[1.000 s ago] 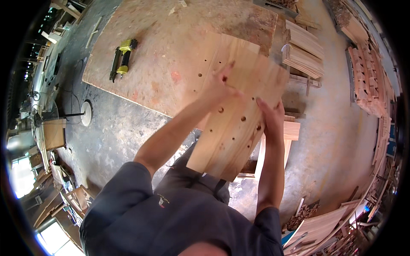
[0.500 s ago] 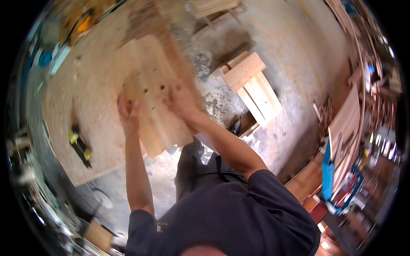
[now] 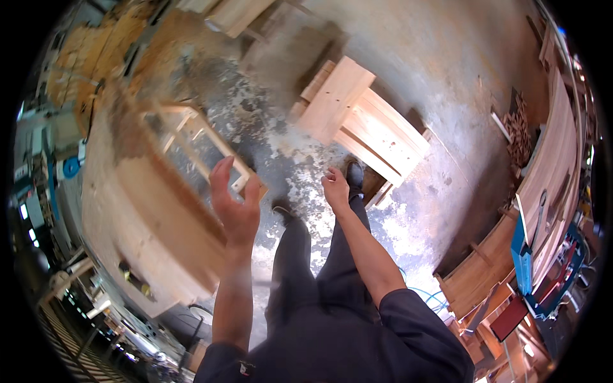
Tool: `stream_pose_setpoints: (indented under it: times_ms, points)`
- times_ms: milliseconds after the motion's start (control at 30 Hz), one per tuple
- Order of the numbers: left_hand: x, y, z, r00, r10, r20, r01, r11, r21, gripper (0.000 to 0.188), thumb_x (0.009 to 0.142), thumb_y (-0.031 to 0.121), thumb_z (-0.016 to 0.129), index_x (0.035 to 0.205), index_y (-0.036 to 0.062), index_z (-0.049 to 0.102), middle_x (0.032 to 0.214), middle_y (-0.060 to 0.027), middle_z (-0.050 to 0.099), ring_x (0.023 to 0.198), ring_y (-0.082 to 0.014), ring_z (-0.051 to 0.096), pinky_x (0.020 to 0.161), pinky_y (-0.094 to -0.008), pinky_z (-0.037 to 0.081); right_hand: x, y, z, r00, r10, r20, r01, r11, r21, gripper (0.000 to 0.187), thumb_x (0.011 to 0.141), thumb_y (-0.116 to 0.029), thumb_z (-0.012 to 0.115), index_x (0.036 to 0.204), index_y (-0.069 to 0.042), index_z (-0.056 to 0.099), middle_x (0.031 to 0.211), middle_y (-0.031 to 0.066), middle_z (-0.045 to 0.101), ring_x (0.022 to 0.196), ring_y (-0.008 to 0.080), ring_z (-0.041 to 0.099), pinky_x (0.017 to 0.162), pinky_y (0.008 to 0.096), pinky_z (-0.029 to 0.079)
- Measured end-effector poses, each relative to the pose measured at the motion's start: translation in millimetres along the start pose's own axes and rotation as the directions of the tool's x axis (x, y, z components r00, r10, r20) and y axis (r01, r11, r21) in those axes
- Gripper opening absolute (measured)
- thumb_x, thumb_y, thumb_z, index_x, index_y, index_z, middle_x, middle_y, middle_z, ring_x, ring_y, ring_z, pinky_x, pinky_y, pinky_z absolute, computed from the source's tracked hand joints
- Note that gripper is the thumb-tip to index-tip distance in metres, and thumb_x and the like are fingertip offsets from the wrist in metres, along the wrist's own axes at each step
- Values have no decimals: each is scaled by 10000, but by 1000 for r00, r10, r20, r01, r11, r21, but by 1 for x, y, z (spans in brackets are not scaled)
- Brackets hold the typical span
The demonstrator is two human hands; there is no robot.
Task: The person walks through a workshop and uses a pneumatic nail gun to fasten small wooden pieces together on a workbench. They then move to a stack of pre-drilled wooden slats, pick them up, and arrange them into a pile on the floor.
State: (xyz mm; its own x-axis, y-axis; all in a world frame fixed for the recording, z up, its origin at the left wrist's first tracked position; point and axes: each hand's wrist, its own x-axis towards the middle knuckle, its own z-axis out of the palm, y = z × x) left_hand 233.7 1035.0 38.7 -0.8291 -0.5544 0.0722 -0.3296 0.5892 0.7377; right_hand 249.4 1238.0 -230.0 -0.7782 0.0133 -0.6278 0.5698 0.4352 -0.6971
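Note:
My left hand (image 3: 236,203) is open, thumb and fingers spread, with nothing seen in it. It is nearest to the end of a light wooden frame (image 3: 203,127) with crossbars, beside the workbench (image 3: 137,223); I cannot tell whether they touch. My right hand (image 3: 335,189) hangs over the floor with its fingers curled in, and nothing shows in them. Ahead of it, stacked wooden boards (image 3: 341,99) lie crosswise over a low pile of pale planks (image 3: 386,137). The top board has several small dark holes. The workbench surface is blurred.
A yellow and black tool (image 3: 135,281) lies on the workbench. My shoe (image 3: 354,172) is close to the planks. At the right are long boards (image 3: 476,274), a blue metal tool (image 3: 522,255) and a heap of offcuts (image 3: 520,131). A blue hose (image 3: 431,299) lies on the floor.
Both hands have left the drilled board on the workbench, which I cannot make out now. The view has swung to the right, and the wooden frame beside the bench has come into sight.

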Motion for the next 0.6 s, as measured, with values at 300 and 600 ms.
stream_pose_setpoints:
  times_ms: [300,600]
  points:
    - [59,-290,351,877,-223,425,46,920,389,710,860,419,731,1390,13,487,1416,-248,488,1306,-384,481,1090,-437,388,195,82,5,995,-11,97,12,1000,-5,659,874,-296,655,1453,-92,414,1368,243,532,1198,394,572,975,481,471]
    - [85,-338,438,793,-342,504,-21,812,583,660,873,338,744,1402,48,476,1290,-170,600,1187,-285,587,992,-378,475,260,97,60,977,86,-195,-86,996,4,668,819,-277,737,1383,-59,453,1222,220,606,1143,366,597,969,459,472]
